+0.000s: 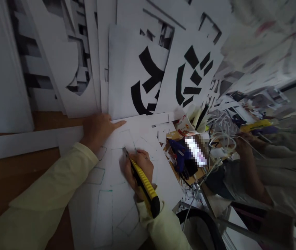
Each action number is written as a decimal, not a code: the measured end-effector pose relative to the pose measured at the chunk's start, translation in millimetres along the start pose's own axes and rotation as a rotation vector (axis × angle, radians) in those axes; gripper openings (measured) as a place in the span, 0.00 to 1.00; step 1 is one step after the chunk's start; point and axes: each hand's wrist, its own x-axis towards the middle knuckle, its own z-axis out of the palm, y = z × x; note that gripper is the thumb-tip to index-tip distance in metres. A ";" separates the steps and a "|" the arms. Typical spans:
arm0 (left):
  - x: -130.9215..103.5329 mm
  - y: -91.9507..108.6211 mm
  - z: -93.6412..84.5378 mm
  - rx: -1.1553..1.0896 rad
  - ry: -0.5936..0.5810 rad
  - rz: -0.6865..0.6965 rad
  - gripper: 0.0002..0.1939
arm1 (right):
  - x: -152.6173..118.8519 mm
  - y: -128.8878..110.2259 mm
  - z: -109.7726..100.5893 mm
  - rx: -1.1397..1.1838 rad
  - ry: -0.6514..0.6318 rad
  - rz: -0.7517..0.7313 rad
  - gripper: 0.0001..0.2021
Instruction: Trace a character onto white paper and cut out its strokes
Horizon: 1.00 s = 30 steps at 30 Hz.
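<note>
A large white board (127, 205) with thin green and grey outlines of shapes lies on the wooden table. My right hand (140, 170) is closed around a yellow and black utility knife (145, 185), its tip touching or just above the board near a drawn line. Toward the board's upper left edge, my left hand (99, 130) rests flat, its thumb and fingers apart, holding nothing. Its fingertips reach the base of the upright white boards. A long white strip (33, 142) extends left from beneath the left forearm.
White boards with black cut-out shapes (150, 73) lean at the back. To the right are a blue glue gun (177, 152), a blurred lit screen (196, 151), white cables (223, 132) and paper scraps. Another person's arm (252, 166) is at the right.
</note>
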 end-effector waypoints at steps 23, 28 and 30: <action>0.8 1.0 0.5 0.031 0.000 -0.028 0.34 | -3.6 6.2 6.5 0.016 -0.039 0.031 0.04; -0.3 1.0 -1.0 0.017 -0.007 -0.023 0.35 | -4.9 5.3 7.2 -0.002 -0.012 0.061 0.05; -1.6 1.8 -2.3 0.008 -0.008 -0.025 0.35 | -7.2 6.2 6.8 -0.018 -0.035 0.062 0.05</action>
